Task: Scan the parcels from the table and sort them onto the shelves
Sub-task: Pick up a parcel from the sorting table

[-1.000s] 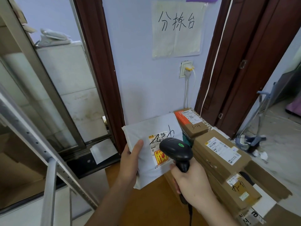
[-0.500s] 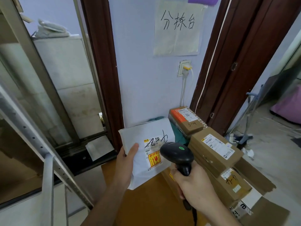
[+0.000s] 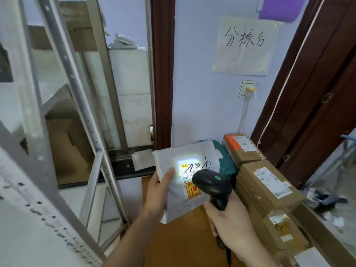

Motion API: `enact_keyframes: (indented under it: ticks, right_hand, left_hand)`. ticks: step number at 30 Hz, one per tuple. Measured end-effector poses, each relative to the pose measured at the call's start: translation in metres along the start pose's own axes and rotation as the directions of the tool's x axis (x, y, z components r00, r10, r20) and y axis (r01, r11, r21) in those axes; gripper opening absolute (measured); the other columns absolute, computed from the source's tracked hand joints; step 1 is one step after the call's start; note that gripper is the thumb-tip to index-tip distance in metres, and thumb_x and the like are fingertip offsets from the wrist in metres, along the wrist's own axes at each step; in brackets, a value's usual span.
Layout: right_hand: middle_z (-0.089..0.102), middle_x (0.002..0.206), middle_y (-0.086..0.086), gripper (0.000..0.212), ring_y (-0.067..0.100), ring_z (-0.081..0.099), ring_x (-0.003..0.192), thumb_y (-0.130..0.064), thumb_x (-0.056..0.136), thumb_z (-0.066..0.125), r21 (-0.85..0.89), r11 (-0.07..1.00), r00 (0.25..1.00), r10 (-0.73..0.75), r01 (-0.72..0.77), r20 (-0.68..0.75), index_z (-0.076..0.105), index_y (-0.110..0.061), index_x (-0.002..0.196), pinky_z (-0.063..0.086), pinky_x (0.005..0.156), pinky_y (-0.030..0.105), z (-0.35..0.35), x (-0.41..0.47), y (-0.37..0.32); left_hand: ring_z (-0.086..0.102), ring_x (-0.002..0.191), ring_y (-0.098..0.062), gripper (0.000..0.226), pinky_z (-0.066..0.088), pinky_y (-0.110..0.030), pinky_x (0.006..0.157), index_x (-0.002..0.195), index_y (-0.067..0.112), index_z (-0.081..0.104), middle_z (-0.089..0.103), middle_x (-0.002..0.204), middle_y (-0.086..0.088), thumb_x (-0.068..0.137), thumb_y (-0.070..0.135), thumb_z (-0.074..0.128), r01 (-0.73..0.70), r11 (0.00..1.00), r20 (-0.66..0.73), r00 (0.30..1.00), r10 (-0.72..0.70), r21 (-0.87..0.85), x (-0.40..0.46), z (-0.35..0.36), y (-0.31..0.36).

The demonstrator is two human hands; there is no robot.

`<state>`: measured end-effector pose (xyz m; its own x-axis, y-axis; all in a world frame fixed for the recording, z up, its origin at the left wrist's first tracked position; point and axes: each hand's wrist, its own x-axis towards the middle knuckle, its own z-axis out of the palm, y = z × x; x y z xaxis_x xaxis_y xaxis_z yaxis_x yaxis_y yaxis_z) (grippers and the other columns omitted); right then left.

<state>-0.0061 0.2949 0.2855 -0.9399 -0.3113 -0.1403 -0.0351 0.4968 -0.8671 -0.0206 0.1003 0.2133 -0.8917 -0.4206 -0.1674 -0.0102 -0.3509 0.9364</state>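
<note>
two bare forearms, no sleeves, hands ungloved

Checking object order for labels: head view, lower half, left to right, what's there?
Shelf frame → left hand → white parcel → scanner → long box.

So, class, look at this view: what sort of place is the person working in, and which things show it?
Most likely a small parcel sorting point. A handwritten paper sign hangs on the wall, labelled cardboard boxes are stacked on the table, and the right hand aims a barcode scanner at a white mailer.
</note>
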Motion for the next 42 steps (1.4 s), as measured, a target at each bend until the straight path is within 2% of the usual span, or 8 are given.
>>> enact_keyframes:
  ticks: [9, 17, 24, 28, 31, 36, 40, 42]
  right_hand:
    - [0.050, 0.043, 0.001, 0.021, 0.012, 0.051, 0.036, -0.010, 0.095, 0.062, 0.055, 0.979, 0.969, -0.204, 0.199, 0.138, 0.056, -0.010, 0.075, 0.048, 0.046, 0.026, -0.031, -0.071, 0.024]
    - [0.055, 0.048, 0.002, 0.019, 0.012, 0.055, 0.041, -0.019, 0.093, 0.066, 0.036, 0.968, 0.904, -0.247, 0.250, 0.350, 0.058, -0.012, 0.078, 0.051, 0.053, 0.034, -0.010, -0.108, 0.009]
    - [0.060, 0.055, 0.005, 0.015, 0.008, 0.062, 0.051, -0.019, 0.089, 0.072, 0.022, 0.928, 0.816, -0.338, 0.372, 0.469, 0.062, -0.013, 0.080, 0.049, 0.054, 0.017, 0.053, -0.153, -0.029]
    - [0.061, 0.059, 0.005, 0.013, 0.009, 0.062, 0.055, -0.019, 0.087, 0.073, 0.022, 0.875, 0.730, -0.417, 0.483, 0.542, 0.062, -0.013, 0.087, 0.056, 0.066, 0.027, 0.098, -0.186, -0.055]
    - [0.060, 0.045, -0.006, 0.009, 0.001, 0.058, 0.041, -0.017, 0.087, 0.072, 0.048, 0.866, 0.688, -0.428, 0.498, 0.586, 0.066, -0.013, 0.093, 0.044, 0.046, 0.009, 0.131, -0.216, -0.080]
    - [0.062, 0.047, 0.001, 0.017, 0.010, 0.059, 0.039, -0.020, 0.083, 0.071, 0.119, 0.905, 0.686, -0.391, 0.409, 0.613, 0.066, -0.025, 0.099, 0.048, 0.046, 0.019, 0.182, -0.277, -0.117]
    - [0.068, 0.071, -0.011, 0.029, 0.001, 0.063, 0.071, -0.018, 0.078, 0.076, 0.159, 0.892, 0.684, -0.429, 0.422, 0.590, 0.069, -0.028, 0.105, 0.045, 0.067, 0.015, 0.228, -0.312, -0.143]
    - [0.068, 0.071, -0.010, 0.028, 0.001, 0.063, 0.070, -0.017, 0.078, 0.075, 0.179, 0.886, 0.673, -0.444, 0.428, 0.592, 0.068, -0.027, 0.103, 0.044, 0.067, 0.017, 0.246, -0.321, -0.159]
  left_hand:
    - [0.076, 0.107, -0.034, 0.039, 0.062, -0.051, 0.091, 0.134, 0.010, 0.064, 0.078, 0.117, -0.014, 0.100, 0.030, 0.063, -0.116, 0.993, -0.134, 0.985, 0.112, -0.025, -0.113, 0.009, -0.009]
    - [0.080, 0.097, -0.024, 0.027, 0.064, -0.031, 0.072, 0.129, 0.014, 0.067, 0.081, 0.108, -0.005, 0.106, 0.026, 0.057, -0.191, 0.982, -0.327, 0.928, 0.176, -0.013, -0.190, -0.024, 0.012]
    - [0.077, 0.101, -0.040, 0.031, 0.058, -0.060, 0.098, 0.122, 0.005, 0.072, 0.079, 0.111, -0.018, 0.104, 0.028, 0.060, -0.254, 0.966, -0.615, 0.770, 0.170, -0.051, -0.267, -0.106, 0.038]
    - [0.078, 0.098, -0.039, 0.031, 0.061, -0.055, 0.092, 0.119, 0.006, 0.073, 0.080, 0.108, -0.017, 0.104, 0.030, 0.061, -0.328, 0.944, -0.743, 0.641, 0.191, -0.041, -0.319, -0.162, 0.060]
    - [0.080, 0.088, -0.032, 0.028, 0.063, -0.040, 0.070, 0.116, 0.007, 0.073, 0.081, 0.103, -0.015, 0.103, 0.029, 0.062, -0.399, 0.917, -0.806, 0.550, 0.217, -0.026, -0.357, -0.204, 0.076]
    - [0.075, 0.107, -0.039, 0.043, 0.056, -0.060, 0.101, 0.125, 0.011, 0.072, 0.079, 0.115, -0.015, 0.093, 0.040, 0.074, -0.472, 0.882, -0.852, 0.462, 0.247, 0.000, -0.418, -0.268, 0.100]
    - [0.073, 0.110, -0.045, 0.046, 0.051, -0.067, 0.104, 0.129, 0.009, 0.070, 0.076, 0.120, -0.020, 0.094, 0.038, 0.074, -0.514, 0.858, -0.853, 0.450, 0.265, -0.005, -0.450, -0.321, 0.118]
    - [0.073, 0.110, -0.046, 0.051, 0.051, -0.068, 0.105, 0.129, 0.009, 0.071, 0.076, 0.121, -0.021, 0.090, 0.042, 0.078, -0.532, 0.847, -0.858, 0.434, 0.275, 0.003, -0.462, -0.346, 0.130]
